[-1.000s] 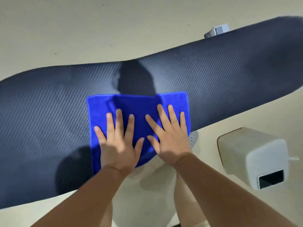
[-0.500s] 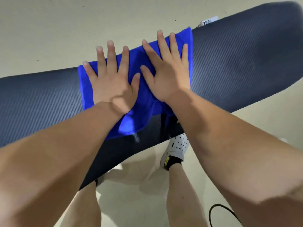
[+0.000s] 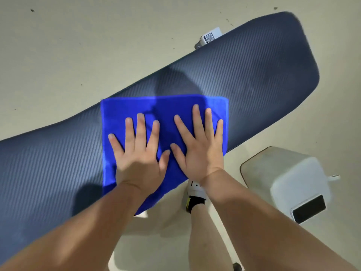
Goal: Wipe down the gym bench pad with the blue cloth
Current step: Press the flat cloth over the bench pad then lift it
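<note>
The long dark bench pad (image 3: 254, 75), with its fine ribbed texture, runs from the lower left to the upper right. A bright blue cloth (image 3: 164, 106) lies spread flat across its middle, and the cloth's near corner hangs over the pad's front edge. My left hand (image 3: 138, 153) and my right hand (image 3: 199, 145) rest side by side, palms down on the cloth, fingers spread and pointing away from me. Neither hand grips the cloth; both press it flat.
A white box-shaped part (image 3: 289, 177) with a dark opening stands on the floor right of my right arm. A small white block with a printed label (image 3: 210, 38) peeks out beyond the pad's far edge. My legs and a white shoe (image 3: 195, 190) are below the pad.
Both hands slid the cloth out to the pad's far edge half a second ago, then pulled it back toward me to the middle and near edge.
</note>
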